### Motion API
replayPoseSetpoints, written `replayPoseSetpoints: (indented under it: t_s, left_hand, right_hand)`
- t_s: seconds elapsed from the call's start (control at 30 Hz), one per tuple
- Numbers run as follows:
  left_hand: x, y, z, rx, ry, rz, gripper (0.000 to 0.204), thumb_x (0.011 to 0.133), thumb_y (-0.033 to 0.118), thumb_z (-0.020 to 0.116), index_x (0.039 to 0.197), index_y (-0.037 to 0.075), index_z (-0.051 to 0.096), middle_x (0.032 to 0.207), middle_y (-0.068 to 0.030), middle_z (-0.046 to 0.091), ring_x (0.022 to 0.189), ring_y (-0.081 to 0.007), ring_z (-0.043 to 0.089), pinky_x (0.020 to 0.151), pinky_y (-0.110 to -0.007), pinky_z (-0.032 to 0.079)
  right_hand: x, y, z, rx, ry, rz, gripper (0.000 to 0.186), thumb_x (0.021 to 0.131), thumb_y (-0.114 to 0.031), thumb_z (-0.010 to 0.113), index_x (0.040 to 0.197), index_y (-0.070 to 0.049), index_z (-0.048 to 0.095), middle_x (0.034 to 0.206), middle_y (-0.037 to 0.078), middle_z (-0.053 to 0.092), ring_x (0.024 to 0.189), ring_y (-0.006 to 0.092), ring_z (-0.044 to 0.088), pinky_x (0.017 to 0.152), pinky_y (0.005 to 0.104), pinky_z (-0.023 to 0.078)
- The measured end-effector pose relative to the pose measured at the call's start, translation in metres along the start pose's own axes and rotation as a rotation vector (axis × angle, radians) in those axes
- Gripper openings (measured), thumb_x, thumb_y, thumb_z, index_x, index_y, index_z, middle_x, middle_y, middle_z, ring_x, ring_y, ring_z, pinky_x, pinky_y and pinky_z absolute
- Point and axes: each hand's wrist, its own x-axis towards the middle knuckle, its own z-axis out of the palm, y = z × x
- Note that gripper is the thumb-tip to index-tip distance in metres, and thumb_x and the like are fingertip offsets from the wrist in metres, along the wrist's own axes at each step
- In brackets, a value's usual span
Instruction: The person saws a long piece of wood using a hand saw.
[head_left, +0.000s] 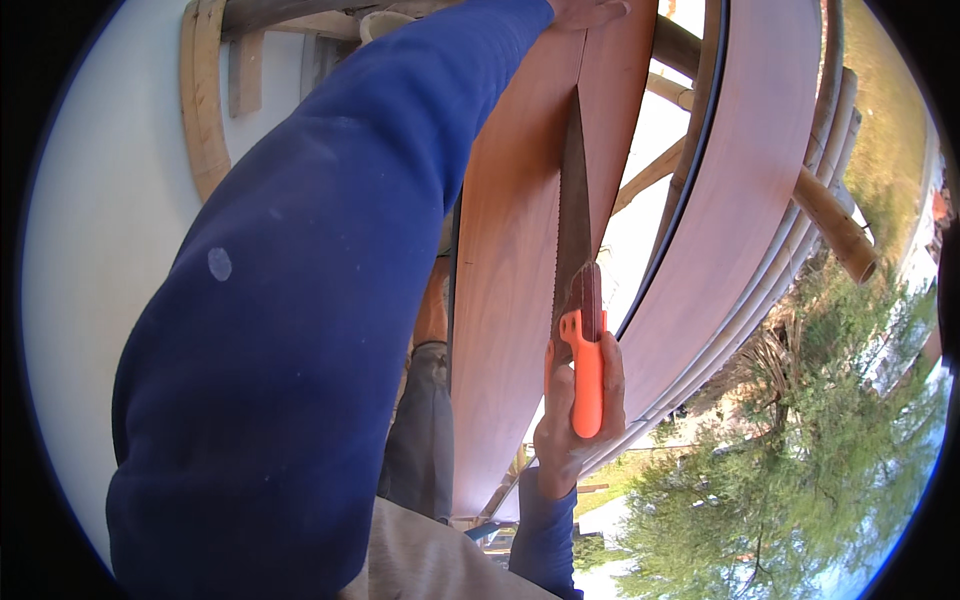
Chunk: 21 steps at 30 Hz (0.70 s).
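Observation:
My right hand point(560, 437) is wrapped round the orange handle of a handsaw point(575, 200), its toothed blade pointing away from me. The blade sits in a long cut in a reddish-brown board point(510, 260). Ahead of the blade tip a thin line continues up the board, and a narrower strip point(610, 110) lies to its right. My left arm, in a blue sleeve, stretches across to the far part of the board. There my left hand point(590, 12) rests on the surface with its fingers out flat, partly cut off by the upper edge.
A second reddish-brown board point(740, 190) with a dark edge lies to the right. Bamboo poles point(835, 225) support and flank it. At the left stand a wooden frame point(205, 110) and a white wall point(110, 260). A leafy tree point(780, 490) is at the lower right.

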Motion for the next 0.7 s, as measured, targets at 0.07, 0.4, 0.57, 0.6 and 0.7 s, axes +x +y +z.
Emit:
replayPoseSetpoints:
  t_s: [0.07, 0.4, 0.57, 0.6, 0.7]
  left_hand:
    - [-0.003, -0.002, 0.004, 0.024, 0.014, 0.002, 0.087, 0.102, 0.061, 0.036, 0.165, 0.002, 0.018, 0.174, -0.013, 0.011, 0.161, -0.0316, 0.005, 0.126, -0.064, 0.004]
    - [-0.012, 0.004, 0.057, 0.026, 0.189, 0.057, 0.084, 0.103, 0.06, 0.035, 0.165, 0.005, 0.019, 0.174, -0.013, 0.013, 0.161, -0.0332, 0.005, 0.125, -0.063, 0.001]
    - [-0.032, 0.021, 0.046, 0.048, 0.162, 0.043, 0.085, 0.103, 0.063, 0.035, 0.165, 0.006, 0.02, 0.174, -0.0111, 0.014, 0.161, -0.0311, 0.006, 0.125, -0.063, 0.002]
    - [-0.03, 0.006, 0.04, 0.077, 0.176, 0.031, 0.086, 0.103, 0.064, 0.035, 0.165, 0.007, 0.021, 0.174, -0.0107, 0.014, 0.161, -0.0307, 0.006, 0.125, -0.063, 0.002]
    - [-0.025, 0.0, 0.05, 0.066, 0.179, 0.033, 0.086, 0.102, 0.064, 0.037, 0.165, 0.007, 0.022, 0.174, -0.0103, 0.015, 0.161, -0.0299, 0.006, 0.125, -0.063, 0.003]
  right_hand:
    - [0.035, 0.02, 0.032, 0.041, 0.01, -0.07, 0.052, 0.091, -0.001, 0.067, 0.141, 0.006, 0.055, 0.12, 0.026, 0.072, 0.099, 0.0297, 0.076, 0.088, 0.0363, 0.06]
    - [0.109, -0.004, 0.058, 0.032, -0.054, -0.067, 0.045, 0.097, -0.009, 0.067, 0.14, 0.001, 0.059, 0.114, 0.017, 0.074, 0.095, 0.0212, 0.074, 0.086, 0.0319, 0.058]
    - [0.082, -0.044, 0.032, -0.007, -0.093, 0.065, 0.044, 0.097, -0.006, 0.065, 0.14, 0.002, 0.058, 0.118, 0.019, 0.072, 0.101, 0.0245, 0.073, 0.089, 0.0343, 0.056]
    - [0.056, -0.053, 0.022, 0.002, -0.076, 0.078, 0.047, 0.097, -0.009, 0.066, 0.141, 0.004, 0.056, 0.12, 0.021, 0.071, 0.105, 0.0266, 0.073, 0.091, 0.0353, 0.056]
    - [-0.044, -0.064, -0.038, -0.087, -0.034, 0.129, 0.057, 0.094, -0.019, 0.07, 0.141, 0.009, 0.052, 0.12, 0.027, 0.07, 0.108, 0.034, 0.073, 0.091, 0.0398, 0.058]
